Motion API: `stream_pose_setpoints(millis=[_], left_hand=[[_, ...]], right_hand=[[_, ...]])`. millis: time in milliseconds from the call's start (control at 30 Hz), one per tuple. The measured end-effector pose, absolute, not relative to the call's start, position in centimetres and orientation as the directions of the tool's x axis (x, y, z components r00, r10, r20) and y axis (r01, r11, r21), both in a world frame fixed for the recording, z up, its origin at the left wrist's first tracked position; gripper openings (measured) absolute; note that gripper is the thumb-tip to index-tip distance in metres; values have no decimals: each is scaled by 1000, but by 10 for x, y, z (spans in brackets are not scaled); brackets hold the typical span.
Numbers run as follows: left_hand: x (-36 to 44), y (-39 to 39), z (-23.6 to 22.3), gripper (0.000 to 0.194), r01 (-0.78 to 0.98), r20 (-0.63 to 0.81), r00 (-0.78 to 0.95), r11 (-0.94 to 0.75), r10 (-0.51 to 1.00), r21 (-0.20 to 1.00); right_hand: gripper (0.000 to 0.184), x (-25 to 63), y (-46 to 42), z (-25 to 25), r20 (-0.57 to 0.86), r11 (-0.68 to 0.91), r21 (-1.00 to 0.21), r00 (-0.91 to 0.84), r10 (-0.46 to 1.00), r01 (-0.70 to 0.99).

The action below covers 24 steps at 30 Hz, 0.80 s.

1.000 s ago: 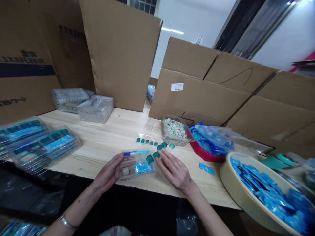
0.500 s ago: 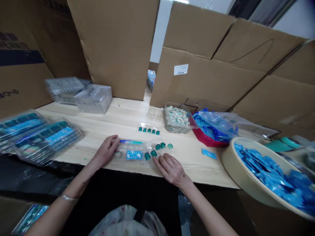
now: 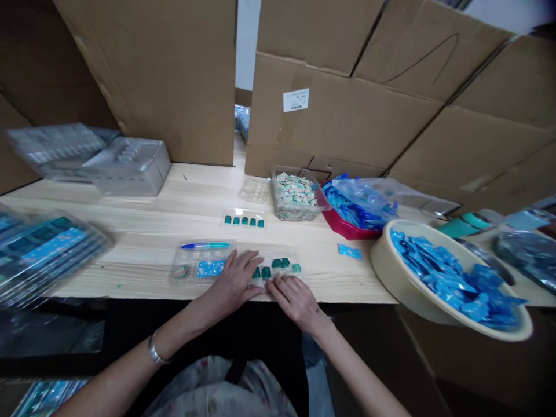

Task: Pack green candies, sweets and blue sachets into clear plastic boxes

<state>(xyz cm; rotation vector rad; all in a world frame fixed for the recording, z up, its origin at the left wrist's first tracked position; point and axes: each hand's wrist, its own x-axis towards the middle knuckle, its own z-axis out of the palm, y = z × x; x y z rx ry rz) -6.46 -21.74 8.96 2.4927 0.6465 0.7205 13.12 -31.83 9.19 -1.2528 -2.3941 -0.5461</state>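
Observation:
A clear plastic blister tray [image 3: 191, 255] lies near the table's front edge. In its left part sit a blue-and-teal pen [image 3: 205, 245], a blue patterned packet [image 3: 211, 268] and a small pale piece [image 3: 180, 271]. Several dark green translucent cups [image 3: 277, 263] stand at its right part, with a paler green one [image 3: 296, 268] at the end. My left hand [image 3: 236, 279] reaches over the tray's middle, fingers apart, partly covering the packet and nearest cups. Beside it my right hand [image 3: 296, 301] is closed, fingers bent together at the cups' front side; its fingertips are hidden.
Behind is a second clear tray [image 3: 234, 213] with several green pieces. A tub of small pieces [image 3: 297, 191], a red basin [image 3: 343, 226] and a cream basin [image 3: 382, 255] of blue packets stand right. Filled trays [image 3: 47, 249] are stacked left; cardboard [image 3: 325, 127] walls the back.
My left hand has moved right, from the tray's left end to its middle beside the cups. My right hand stays near the cups. The view has turned to the right.

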Motion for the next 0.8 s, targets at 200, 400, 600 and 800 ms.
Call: stream_pose_setpoints(millis=[200, 400, 600, 800], left_hand=[[-60, -220, 94, 49, 223, 388, 791, -813, 473, 537], [-42, -237, 100, 23, 261, 417, 804, -882, 424, 393], [-36, -243, 86, 19, 291, 426, 808, -905, 407, 311], [-35, -246, 83, 20, 298, 418, 812, -905, 407, 303]], right_hand=[[26, 154, -318, 118, 540, 394, -269, -201, 817, 879], [22, 170, -288, 125, 330, 365, -364, -247, 911, 857], [21, 169, -284, 121, 338, 343, -409, -209, 918, 846], [24, 162, -297, 116, 399, 417, -260, -296, 868, 871]])
